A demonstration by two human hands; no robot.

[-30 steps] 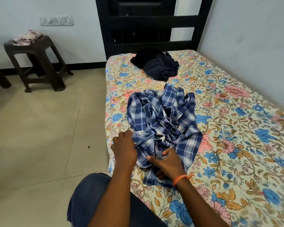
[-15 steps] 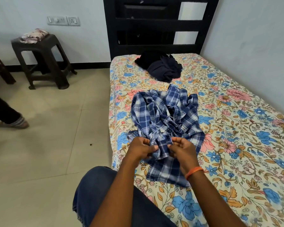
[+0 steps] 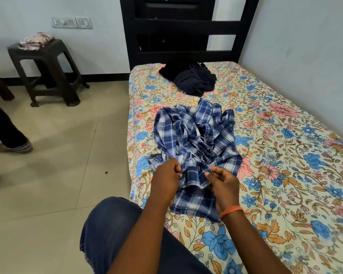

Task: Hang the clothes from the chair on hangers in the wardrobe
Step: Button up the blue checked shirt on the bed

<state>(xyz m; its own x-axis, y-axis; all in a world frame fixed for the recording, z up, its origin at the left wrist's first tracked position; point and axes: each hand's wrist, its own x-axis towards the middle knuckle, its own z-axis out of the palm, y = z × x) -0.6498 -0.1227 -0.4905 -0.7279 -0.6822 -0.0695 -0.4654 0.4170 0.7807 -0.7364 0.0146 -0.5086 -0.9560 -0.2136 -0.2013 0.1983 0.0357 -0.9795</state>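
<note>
A crumpled blue-and-white checked shirt (image 3: 194, 135) lies on the flowered bedsheet (image 3: 285, 155). My left hand (image 3: 166, 177) pinches a fold at the shirt's near edge. My right hand (image 3: 222, 184), with an orange band at the wrist, pinches the cloth just to the right of it, fingers curled. The two hands are close together over the shirt's lower part. A heap of dark navy and black clothes (image 3: 190, 78) lies farther up the bed near the headboard. No hanger or wardrobe is in view.
A dark plastic stool (image 3: 48, 72) with a folded patterned cloth (image 3: 36, 40) stands by the left wall. Another person's leg and foot (image 3: 10, 141) are on the tiled floor at the left. The black headboard (image 3: 186, 46) closes the bed's far end; a wall runs along its right.
My hands came together from the shirt's sides and took hold of its near edge, lifting it slightly. Another person's foot has stepped in at the left.
</note>
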